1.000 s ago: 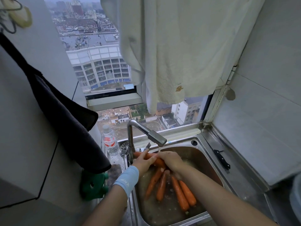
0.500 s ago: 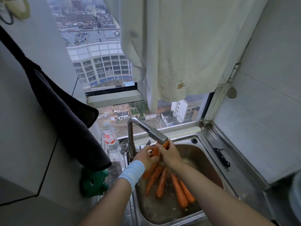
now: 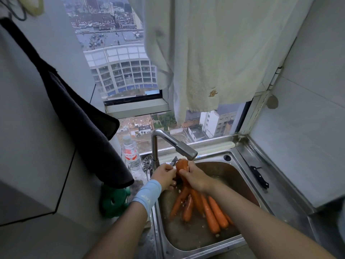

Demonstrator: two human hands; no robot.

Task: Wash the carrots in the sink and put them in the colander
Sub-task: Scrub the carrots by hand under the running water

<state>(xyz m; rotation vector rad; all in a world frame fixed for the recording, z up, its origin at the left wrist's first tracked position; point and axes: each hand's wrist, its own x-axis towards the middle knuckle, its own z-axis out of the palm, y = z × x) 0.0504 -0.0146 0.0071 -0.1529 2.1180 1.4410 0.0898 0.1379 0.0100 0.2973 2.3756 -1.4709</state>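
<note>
carrots (image 3: pixel 209 212) in sink (image 3: pixel 240 161), under faucet (image 3: pixel 179 146)

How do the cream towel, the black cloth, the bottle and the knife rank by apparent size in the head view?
1. cream towel
2. black cloth
3. bottle
4. knife
The towel and the cloth seem to hang nearer the camera, so their true sizes are unsure.

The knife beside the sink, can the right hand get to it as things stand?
Probably yes, once freed: the right hand grips a carrot under the tap with the left hand. The knife lies on the steel ledge right of the basin, nothing between it and that hand.
</note>
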